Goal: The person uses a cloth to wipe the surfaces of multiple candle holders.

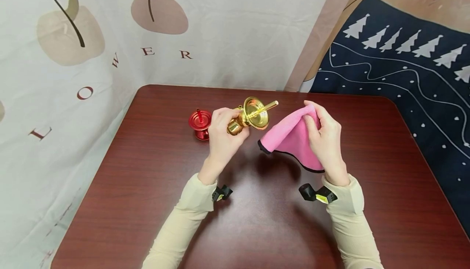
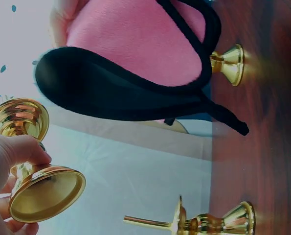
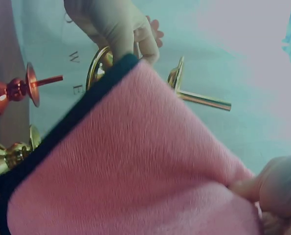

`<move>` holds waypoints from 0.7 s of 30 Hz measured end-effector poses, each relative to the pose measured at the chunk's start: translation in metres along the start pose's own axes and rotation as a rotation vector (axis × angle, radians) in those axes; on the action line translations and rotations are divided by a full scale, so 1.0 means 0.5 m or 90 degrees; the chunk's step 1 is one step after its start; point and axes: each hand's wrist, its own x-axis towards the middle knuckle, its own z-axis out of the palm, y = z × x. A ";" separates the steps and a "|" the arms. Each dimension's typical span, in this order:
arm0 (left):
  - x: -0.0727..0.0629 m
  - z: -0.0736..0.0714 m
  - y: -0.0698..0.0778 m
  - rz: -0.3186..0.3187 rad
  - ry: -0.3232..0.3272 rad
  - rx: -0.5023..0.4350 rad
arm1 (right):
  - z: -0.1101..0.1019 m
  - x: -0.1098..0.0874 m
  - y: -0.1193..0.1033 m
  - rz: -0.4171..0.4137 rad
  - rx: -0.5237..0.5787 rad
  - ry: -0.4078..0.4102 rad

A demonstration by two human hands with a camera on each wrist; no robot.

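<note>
Pink cloth (image 3: 121, 156) in right hand (image 1: 327, 136), gold candlestick (image 1: 254, 119) in left hand (image 1: 224, 134)

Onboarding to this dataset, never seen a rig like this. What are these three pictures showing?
There's no robot here: it's a person working bare-handed at a table. The head picture comes from a camera worn on the head, looking forward and down. The other two come from small black cameras, one on each wrist, and appear turned sideways.

The left hand holds a gold holder, tilted and off the table. The right hand grips a pink cloth with black edging.

On the table stands a red holder. The left wrist picture also shows two more gold ones standing there: one in plain sight, one partly behind the cloth.
</note>
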 end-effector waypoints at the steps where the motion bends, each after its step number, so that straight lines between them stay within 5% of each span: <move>1: 0.001 -0.001 0.002 0.000 0.003 -0.001 | 0.000 0.001 0.000 0.009 -0.007 0.012; 5: 0.005 -0.003 0.013 0.007 0.000 -0.008 | 0.003 0.004 0.000 0.046 -0.025 0.055; 11: 0.001 0.008 0.033 0.023 -0.057 0.004 | 0.010 0.004 -0.009 0.093 0.027 0.086; 15: -0.003 0.018 0.038 0.033 -0.076 0.032 | 0.011 0.000 -0.022 0.085 0.055 0.104; 21: -0.001 0.029 0.034 0.030 -0.054 0.067 | 0.012 -0.011 -0.033 0.051 0.142 0.088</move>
